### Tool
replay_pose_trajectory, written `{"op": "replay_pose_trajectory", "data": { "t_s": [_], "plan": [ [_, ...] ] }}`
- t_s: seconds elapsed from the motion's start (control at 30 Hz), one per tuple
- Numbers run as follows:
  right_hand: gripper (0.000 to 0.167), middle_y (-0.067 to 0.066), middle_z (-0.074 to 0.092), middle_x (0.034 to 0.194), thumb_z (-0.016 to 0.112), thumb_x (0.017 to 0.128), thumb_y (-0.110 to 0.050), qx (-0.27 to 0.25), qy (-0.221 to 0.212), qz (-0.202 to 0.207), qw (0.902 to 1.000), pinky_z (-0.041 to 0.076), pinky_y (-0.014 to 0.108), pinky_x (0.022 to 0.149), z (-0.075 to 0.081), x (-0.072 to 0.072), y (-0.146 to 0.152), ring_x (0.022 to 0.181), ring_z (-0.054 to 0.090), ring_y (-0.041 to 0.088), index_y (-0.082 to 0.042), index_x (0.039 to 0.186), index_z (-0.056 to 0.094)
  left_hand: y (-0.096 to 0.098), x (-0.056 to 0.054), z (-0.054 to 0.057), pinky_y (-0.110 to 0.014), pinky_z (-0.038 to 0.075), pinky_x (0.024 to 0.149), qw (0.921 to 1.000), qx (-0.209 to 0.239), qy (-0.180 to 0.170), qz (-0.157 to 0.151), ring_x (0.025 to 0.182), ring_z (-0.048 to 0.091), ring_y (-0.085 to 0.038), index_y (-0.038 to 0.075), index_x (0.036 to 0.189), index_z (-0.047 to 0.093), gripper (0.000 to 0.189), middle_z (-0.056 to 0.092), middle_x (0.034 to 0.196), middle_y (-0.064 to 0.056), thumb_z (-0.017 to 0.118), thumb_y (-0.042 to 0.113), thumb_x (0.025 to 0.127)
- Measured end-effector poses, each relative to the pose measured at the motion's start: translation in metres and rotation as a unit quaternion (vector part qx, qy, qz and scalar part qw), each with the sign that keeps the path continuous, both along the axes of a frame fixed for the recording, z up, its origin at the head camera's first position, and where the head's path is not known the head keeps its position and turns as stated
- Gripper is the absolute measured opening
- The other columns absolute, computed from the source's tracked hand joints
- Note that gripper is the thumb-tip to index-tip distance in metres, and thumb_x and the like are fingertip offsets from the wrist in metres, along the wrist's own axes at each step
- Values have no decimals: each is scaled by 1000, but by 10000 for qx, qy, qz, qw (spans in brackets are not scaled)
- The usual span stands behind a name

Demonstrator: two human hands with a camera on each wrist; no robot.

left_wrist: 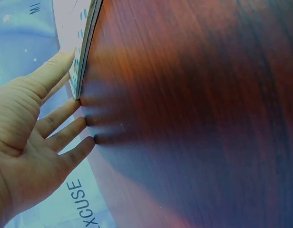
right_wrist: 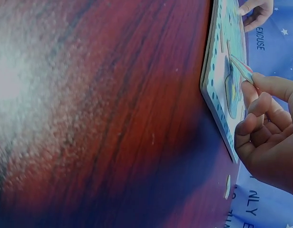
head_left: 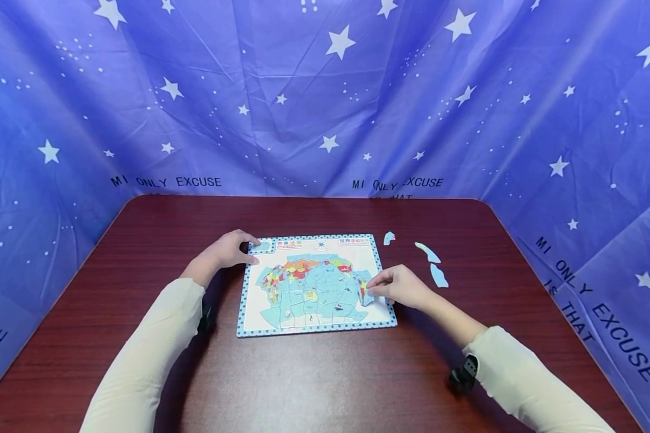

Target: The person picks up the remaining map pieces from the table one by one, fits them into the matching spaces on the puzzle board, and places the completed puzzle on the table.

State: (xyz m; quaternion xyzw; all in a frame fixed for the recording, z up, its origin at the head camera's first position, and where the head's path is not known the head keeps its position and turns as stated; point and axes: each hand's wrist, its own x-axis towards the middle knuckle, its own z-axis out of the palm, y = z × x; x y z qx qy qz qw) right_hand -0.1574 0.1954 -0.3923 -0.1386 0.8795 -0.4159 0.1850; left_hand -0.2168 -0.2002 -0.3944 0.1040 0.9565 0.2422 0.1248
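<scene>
A world-map jigsaw puzzle board [head_left: 241,319] with a dotted blue border lies flat on the table, many pale blue and coloured pieces fitted in its middle. At its upper left corner is my left hand [head_left: 230,249], its thumb [left_wrist: 58,66] on the board's face and the other fingers extended around the corner. Over the map's right side, my right hand [head_left: 406,286] pinches a puzzle piece [right_wrist: 242,69] between thumb and forefinger. The right wrist view shows this piece tilted, one end close to the board. My fingers partly cover it in the head view.
To the right of the board lie loose puzzle pieces: a small one [head_left: 389,238], a long curved one [head_left: 428,252] and a pale blue one [head_left: 439,276]. The dark red wooden table [head_left: 303,385] ends at a blue star-patterned curtain [head_left: 281,132].
</scene>
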Motion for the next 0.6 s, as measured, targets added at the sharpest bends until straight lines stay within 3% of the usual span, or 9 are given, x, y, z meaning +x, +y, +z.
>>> {"op": "replay_pose_trajectory", "data": {
  "t_s": [0.6],
  "plan": [
    [12, 4, 63, 62, 71, 82, -18, 170, 113, -14, 9998, 40, 24, 45, -3, 8, -4, 47, 48, 12, -7, 84, 73, 0, 2, 1, -52, 37, 103, 10000, -69, 41, -37, 127, 39, -40, 4, 125, 58, 47, 38, 141, -25, 71, 25, 84]
  ]
}}
